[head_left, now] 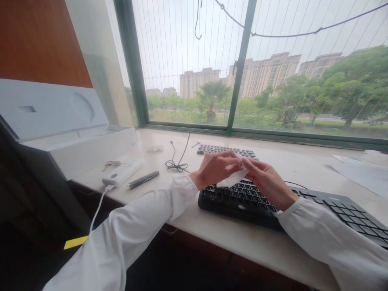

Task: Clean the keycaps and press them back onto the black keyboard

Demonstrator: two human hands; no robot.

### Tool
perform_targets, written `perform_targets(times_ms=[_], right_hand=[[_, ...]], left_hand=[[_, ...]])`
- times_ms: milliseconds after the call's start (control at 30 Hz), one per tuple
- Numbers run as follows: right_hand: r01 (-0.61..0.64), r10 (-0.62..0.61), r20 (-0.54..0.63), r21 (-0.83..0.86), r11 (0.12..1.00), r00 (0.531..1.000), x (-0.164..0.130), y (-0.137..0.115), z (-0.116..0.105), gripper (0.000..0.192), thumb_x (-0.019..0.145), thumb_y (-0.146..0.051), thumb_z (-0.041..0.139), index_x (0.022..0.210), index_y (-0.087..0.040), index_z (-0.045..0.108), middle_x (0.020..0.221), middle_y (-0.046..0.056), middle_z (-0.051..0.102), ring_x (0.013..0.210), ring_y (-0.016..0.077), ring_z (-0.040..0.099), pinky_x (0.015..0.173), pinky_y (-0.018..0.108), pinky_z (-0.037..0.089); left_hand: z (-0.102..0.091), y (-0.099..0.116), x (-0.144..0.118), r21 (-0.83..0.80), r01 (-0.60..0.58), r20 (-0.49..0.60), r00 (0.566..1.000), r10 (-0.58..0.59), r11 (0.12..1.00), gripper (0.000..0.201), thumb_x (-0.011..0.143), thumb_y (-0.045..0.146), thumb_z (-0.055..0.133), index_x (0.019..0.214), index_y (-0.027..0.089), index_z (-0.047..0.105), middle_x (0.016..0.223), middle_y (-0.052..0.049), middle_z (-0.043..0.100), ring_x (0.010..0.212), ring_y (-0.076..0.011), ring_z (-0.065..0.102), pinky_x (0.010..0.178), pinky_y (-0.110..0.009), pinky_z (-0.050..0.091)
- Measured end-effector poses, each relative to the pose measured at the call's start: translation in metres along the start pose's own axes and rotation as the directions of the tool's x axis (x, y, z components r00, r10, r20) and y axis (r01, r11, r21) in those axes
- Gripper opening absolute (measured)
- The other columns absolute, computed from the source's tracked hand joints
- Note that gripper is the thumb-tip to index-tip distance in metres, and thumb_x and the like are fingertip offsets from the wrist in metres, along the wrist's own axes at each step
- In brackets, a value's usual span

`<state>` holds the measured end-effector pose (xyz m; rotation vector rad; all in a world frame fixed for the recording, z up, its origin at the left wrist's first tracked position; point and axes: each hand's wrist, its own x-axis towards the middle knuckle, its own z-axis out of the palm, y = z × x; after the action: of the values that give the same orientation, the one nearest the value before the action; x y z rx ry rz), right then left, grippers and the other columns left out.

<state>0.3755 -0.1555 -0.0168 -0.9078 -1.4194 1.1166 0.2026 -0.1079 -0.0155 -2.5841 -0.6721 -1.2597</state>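
Note:
Both my hands meet above a black keyboard frame (239,206), pinching a thin white tissue-like sheet (233,178) between them. My left hand (216,165) has its fingers closed on the sheet's upper part. From the other side, my right hand (268,182) grips the same sheet with thumb and fingers. Part of the sheet hangs down below the left fingers, over the keys. Rows of black keys show beneath; the hands cover the middle of the keyboard. Behind the hands lies a strip of loose keycaps (227,150), partly hidden by the left hand.
At the left stand an open white box (93,151), a white power bank (123,171) with a cable, and a black pen (143,180). A tied black cable (176,165) lies behind. Papers (360,173) rest at the right, below the window (194,60).

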Motion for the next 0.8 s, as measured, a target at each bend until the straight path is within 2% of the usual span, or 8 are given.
perform_targets(times_ms=[167, 233, 367, 433, 533, 667, 800], right_hand=[[0.043, -0.040, -0.067, 0.046, 0.998, 0.997, 0.0006, -0.0022, -0.0029, 0.043, 0.078, -0.051, 0.069, 0.105, -0.018, 0.073, 0.101, 0.008, 0.072, 0.098, 0.0238, 0.065, 0.093, 0.039, 0.051], [0.044, -0.041, -0.050, 0.063, 0.997, 0.998, 0.0012, -0.0016, -0.0032, 0.044, 0.080, -0.053, 0.067, 0.104, -0.017, 0.074, 0.101, 0.009, 0.073, 0.099, 0.0251, 0.065, 0.092, 0.040, 0.051], [0.055, -0.052, -0.028, 0.090, 0.994, 0.998, 0.0020, 0.0005, -0.0033, 0.048, 0.085, -0.058, 0.057, 0.104, -0.017, 0.074, 0.103, 0.011, 0.073, 0.101, 0.0261, 0.065, 0.091, 0.041, 0.052], [0.072, -0.072, -0.006, 0.012, 0.997, 0.997, 0.0017, 0.0011, -0.0029, 0.047, 0.083, -0.056, 0.062, 0.110, -0.019, 0.072, 0.108, 0.009, 0.072, 0.102, 0.0252, 0.065, 0.094, 0.042, 0.051], [0.098, -0.091, 0.046, -0.167, 0.981, 0.995, 0.0004, 0.0014, -0.0018, 0.052, 0.076, -0.056, 0.069, 0.116, -0.022, 0.070, 0.109, 0.007, 0.072, 0.103, 0.0256, 0.064, 0.097, 0.043, 0.048], [0.120, -0.119, 0.018, -0.224, 0.967, 0.993, -0.0009, 0.0019, -0.0015, 0.052, 0.073, -0.059, 0.069, 0.107, -0.020, 0.073, 0.099, 0.008, 0.074, 0.093, 0.0240, 0.066, 0.084, 0.035, 0.052], [0.167, -0.178, -0.016, -0.267, 0.949, 0.984, -0.0013, 0.0012, -0.0025, 0.048, 0.077, -0.057, 0.066, 0.102, -0.017, 0.074, 0.090, 0.007, 0.074, 0.081, 0.0203, 0.064, 0.073, 0.030, 0.050]], left_hand=[[-0.0009, 0.0007, 0.0003, 0.020, -0.017, 0.030, 0.999, 0.017, 1.000, 0.025, 0.096, 0.030, 0.046, 0.102, 0.025, 0.070, 0.115, -0.002, 0.063, 0.075, -0.0080, 0.063, 0.052, -0.020, 0.039], [-0.0015, 0.0013, 0.0012, 0.007, 0.011, 0.001, 1.000, -0.011, 1.000, 0.023, 0.094, 0.029, 0.048, 0.101, 0.025, 0.069, 0.112, -0.002, 0.064, 0.074, -0.0083, 0.062, 0.051, -0.020, 0.039], [-0.0027, 0.0041, 0.0029, -0.073, 0.135, -0.099, 0.985, -0.142, 0.988, 0.018, 0.092, 0.033, 0.053, 0.101, 0.023, 0.065, 0.097, -0.001, 0.066, 0.070, -0.0084, 0.060, 0.054, -0.021, 0.042], [-0.0030, 0.0057, 0.0031, -0.090, 0.178, -0.119, 0.975, -0.188, 0.980, 0.018, 0.089, 0.034, 0.058, 0.101, 0.022, 0.062, 0.091, 0.001, 0.066, 0.068, -0.0088, 0.059, 0.055, -0.021, 0.042], [-0.0024, 0.0071, 0.0023, -0.065, 0.179, -0.098, 0.978, -0.185, 0.982, 0.020, 0.086, 0.037, 0.061, 0.098, 0.021, 0.060, 0.091, 0.000, 0.066, 0.068, -0.0095, 0.058, 0.055, -0.022, 0.042], [-0.0010, 0.0075, 0.0014, -0.042, 0.167, -0.081, 0.982, -0.170, 0.985, 0.021, 0.088, 0.038, 0.059, 0.100, 0.022, 0.060, 0.091, 0.000, 0.067, 0.068, -0.0096, 0.059, 0.055, -0.022, 0.040], [0.0004, 0.0081, 0.0023, -0.046, 0.168, -0.085, 0.982, -0.171, 0.985, 0.022, 0.090, 0.043, 0.056, 0.096, 0.022, 0.061, 0.089, 0.001, 0.066, 0.069, -0.0094, 0.059, 0.056, -0.023, 0.040]])
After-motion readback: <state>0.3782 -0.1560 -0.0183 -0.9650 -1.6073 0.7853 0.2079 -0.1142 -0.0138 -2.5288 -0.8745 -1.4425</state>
